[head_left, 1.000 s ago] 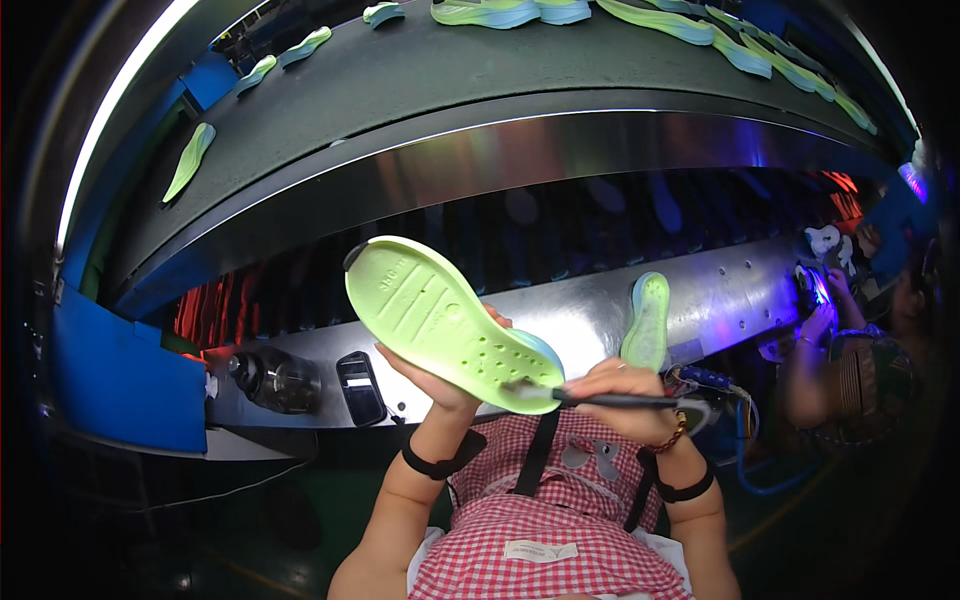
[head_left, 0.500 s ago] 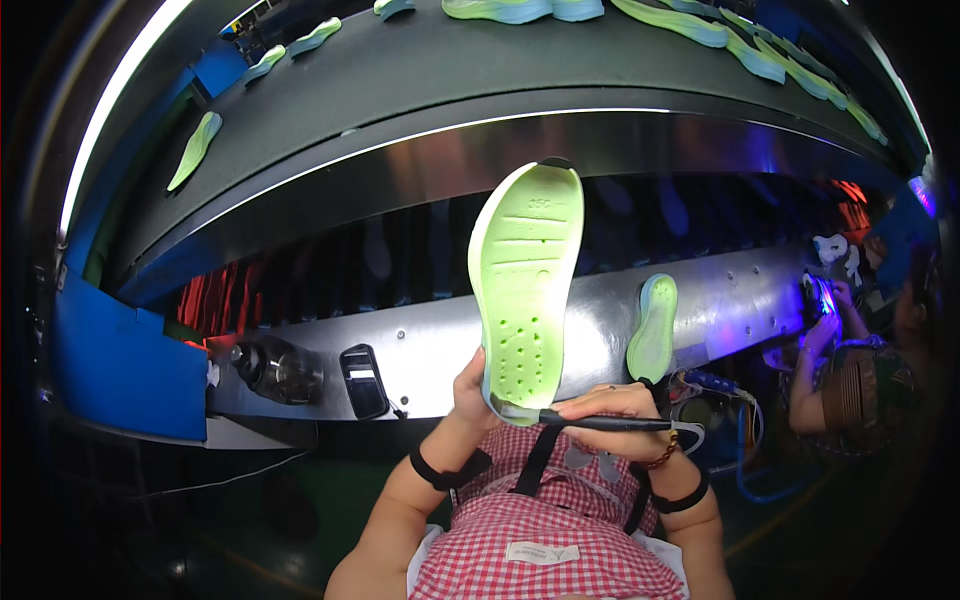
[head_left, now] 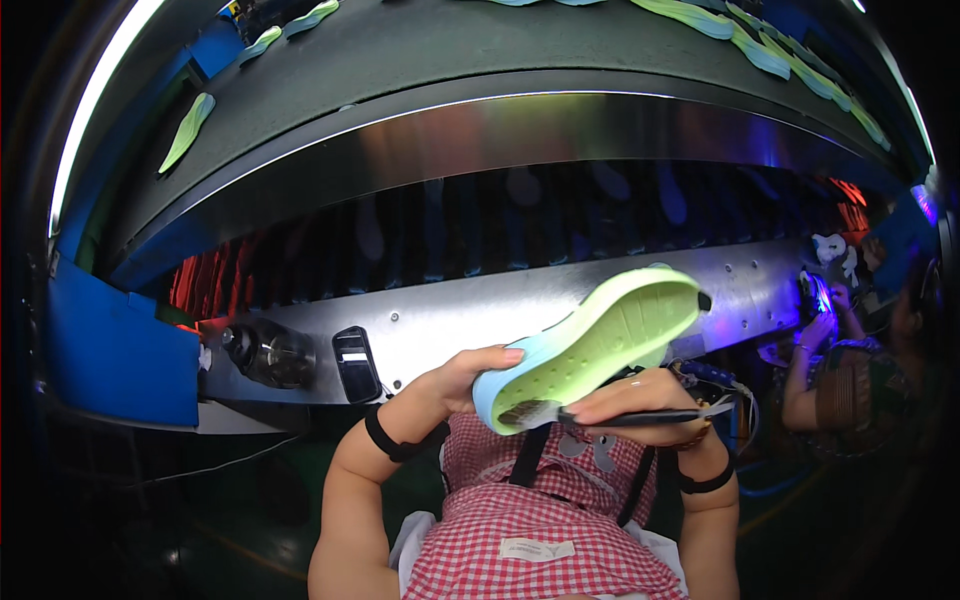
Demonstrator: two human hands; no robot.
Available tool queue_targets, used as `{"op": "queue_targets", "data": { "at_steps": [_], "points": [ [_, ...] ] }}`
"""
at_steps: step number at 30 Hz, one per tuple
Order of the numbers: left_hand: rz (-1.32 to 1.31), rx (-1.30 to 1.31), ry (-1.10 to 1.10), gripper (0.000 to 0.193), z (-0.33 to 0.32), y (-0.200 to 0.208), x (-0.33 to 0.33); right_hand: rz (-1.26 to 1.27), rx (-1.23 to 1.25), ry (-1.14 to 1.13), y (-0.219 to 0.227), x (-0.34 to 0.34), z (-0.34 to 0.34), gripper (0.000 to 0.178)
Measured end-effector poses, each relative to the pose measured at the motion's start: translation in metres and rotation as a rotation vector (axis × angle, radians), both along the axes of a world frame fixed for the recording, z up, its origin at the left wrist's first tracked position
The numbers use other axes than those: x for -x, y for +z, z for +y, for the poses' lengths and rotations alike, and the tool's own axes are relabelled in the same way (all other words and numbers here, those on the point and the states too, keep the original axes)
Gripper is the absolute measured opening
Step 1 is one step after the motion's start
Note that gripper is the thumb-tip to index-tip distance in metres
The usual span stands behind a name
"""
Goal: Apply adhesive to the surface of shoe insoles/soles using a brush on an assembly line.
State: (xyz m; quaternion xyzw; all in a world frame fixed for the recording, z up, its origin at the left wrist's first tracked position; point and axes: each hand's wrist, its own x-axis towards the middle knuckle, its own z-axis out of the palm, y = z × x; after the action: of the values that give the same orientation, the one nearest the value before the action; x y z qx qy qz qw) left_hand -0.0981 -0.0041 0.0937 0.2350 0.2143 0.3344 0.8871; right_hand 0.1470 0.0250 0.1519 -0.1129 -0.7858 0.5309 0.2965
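more soles (head_left: pixel 188 132) lie on the belt (head_left: pixel 420 60) above.

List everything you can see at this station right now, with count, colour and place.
shoe sole: one, light green with a pale blue heel end, held up in front of the metal panel
brush: one, dark handle with bristles at the sole's heel end
soles on the conveyor belt: several, green, spread along the curved dark belt at the top
metal panel: one, silver, below the belt
jar: one, clear and dark, on the panel's left
black device: one, beside the jar
blue guard: one, far left
co-worker: one, at the right edge, hands near a lit spot
apron: one, red and white check, with black straps
left hand: holds the sole's heel end
right hand: grips the brush
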Motion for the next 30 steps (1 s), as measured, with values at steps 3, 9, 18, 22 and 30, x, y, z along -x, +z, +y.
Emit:
{"op": "queue_targets", "data": {
  "at_steps": [3,9,18,22,30],
  "points": [
    [0.119,-0.069,-0.060,0.060,-0.001,0.015,-0.006,-0.043,-0.067,0.199,0.000,0.000,0.005,0.023],
    [0.239,0.010,-0.044,0.072,-0.007,0.019,0.006,-0.058,0.035,0.150,-0.004,-0.011,0.006,0.022],
    [0.575,0.147,0.384,0.055,-0.038,0.082,-0.003,-0.051,-0.064,-0.125,-0.003,-0.019,-0.005,0.026],
    [0.623,0.004,0.542,0.048,-0.047,0.088,-0.003,-0.109,0.039,0.022,-0.009,-0.023,-0.016,0.024],
    [0.537,0.068,0.684,0.051,-0.046,0.067,0.014,-0.060,-0.052,-0.203,-0.023,-0.017,-0.021,0.021]
  ]
}}
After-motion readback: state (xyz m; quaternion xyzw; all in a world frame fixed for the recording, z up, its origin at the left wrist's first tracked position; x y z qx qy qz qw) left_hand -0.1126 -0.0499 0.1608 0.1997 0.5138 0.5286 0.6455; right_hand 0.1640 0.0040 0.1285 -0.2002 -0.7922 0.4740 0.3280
